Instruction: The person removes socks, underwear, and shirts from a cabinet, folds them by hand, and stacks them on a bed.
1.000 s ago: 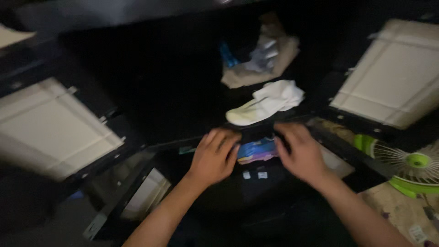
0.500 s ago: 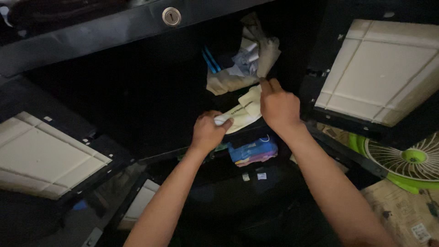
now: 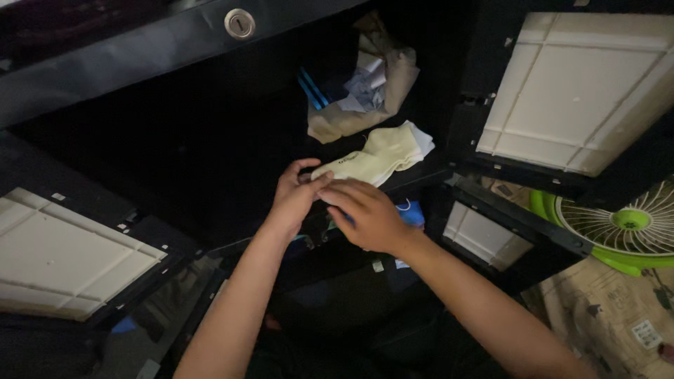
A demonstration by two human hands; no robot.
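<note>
On shelf edge, pale sock point(image 3: 375, 156) lies just beyond both hands; left hand point(image 3: 291, 198) pinches its near end, right hand point(image 3: 366, 214) flat, fingers loosely extended, covering that end.

Green fan point(image 3: 628, 224), 2 open white-panelled doors point(image 3: 586, 91), crumpled beige cloth point(image 3: 365, 95), round lock point(image 3: 239, 23)

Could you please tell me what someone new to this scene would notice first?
Most striking are the two hands meeting in the middle of the dark cabinet: the left hand and right hand both rest on the near end of a pale yellow sock. Behind it lies a crumpled heap of beige cloth, and a bright green fan stands out at the right edge.
</note>
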